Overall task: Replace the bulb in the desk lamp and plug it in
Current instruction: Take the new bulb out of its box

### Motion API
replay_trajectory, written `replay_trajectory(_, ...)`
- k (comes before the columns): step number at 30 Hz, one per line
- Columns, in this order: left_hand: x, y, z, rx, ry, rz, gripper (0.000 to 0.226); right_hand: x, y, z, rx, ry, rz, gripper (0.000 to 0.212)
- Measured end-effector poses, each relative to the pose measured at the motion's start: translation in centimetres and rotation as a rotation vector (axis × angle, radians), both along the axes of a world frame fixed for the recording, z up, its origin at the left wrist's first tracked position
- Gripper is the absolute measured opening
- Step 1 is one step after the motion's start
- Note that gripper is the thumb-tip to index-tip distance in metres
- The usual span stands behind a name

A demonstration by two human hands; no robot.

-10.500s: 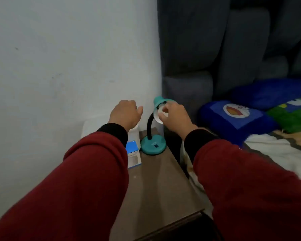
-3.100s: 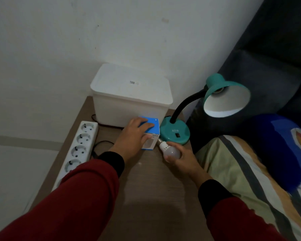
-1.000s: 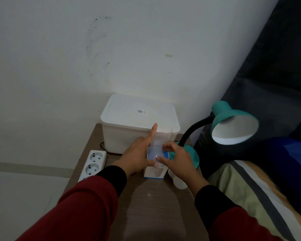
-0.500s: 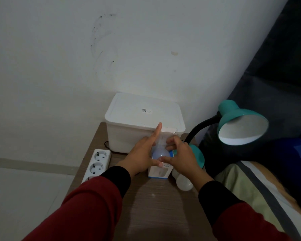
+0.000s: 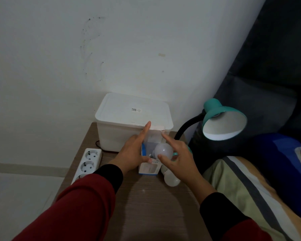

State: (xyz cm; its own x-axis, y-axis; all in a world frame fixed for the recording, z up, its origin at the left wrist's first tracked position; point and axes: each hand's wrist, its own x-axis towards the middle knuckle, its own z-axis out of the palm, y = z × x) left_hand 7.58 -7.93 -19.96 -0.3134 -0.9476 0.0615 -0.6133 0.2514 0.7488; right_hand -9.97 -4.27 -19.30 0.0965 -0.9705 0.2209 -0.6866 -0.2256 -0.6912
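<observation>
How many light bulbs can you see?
2. One new bulb is coming out of the small box, held by the right hand. The other bulb lies on the table beside the box. More may be hidden.

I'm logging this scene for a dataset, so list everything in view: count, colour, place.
bulb box: 1, blue-white, open on the table.
new bulb: 1, white, at the box's opening.
old bulb: 1, white, lying right of the box.
desk lamp: 1, teal, table's right edge, shade empty.
storage bin: 1, white, against the wall.
power strip: 1, white, table's left edge.
table: 1, brown.
bedding: striped, right.
hands: left hand holds the box; right hand pinches the new bulb.
</observation>
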Motion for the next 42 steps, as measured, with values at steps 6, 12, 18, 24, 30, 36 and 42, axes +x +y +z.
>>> replay_trajectory(6,-0.4,0.7,-0.1,-0.040,0.005,0.064,0.121,-0.3,2.6,-0.2,0.031,-0.080,-0.084,0.044)
replay_trajectory(12,-0.5,2.1,-0.1,-0.134,-0.050,0.120,0.109,0.3,4.0,0.7,-0.012,-0.476,-0.253,0.014)
replay_trajectory(18,-0.7,3.5,-0.1,-0.335,-0.099,0.219,0.069,0.7,4.3,1.3,-0.076,-0.543,-0.332,0.022)
replay_trajectory(24,-0.5,3.8,-0.1,-0.450,-0.115,0.193,0.041,1.0,4.1,1.4,-0.083,-0.534,-0.353,0.024)
replay_trajectory(30,-0.2,3.3,-0.8,-0.513,-0.122,0.191,0.024,0.7,3.8,0.9,-0.079,-0.640,-0.424,0.013)
replay_trajectory(36,-0.1,3.0,-1.8,-0.473,-0.127,0.166,0.023,0.3,3.4,1.0,-0.084,-0.679,-0.487,0.010)
replay_trajectory(42,-0.3,3.5,-1.9,-0.429,-0.119,0.118,0.036,0.6,2.9,1.2,-0.077,-0.657,-0.485,0.011)
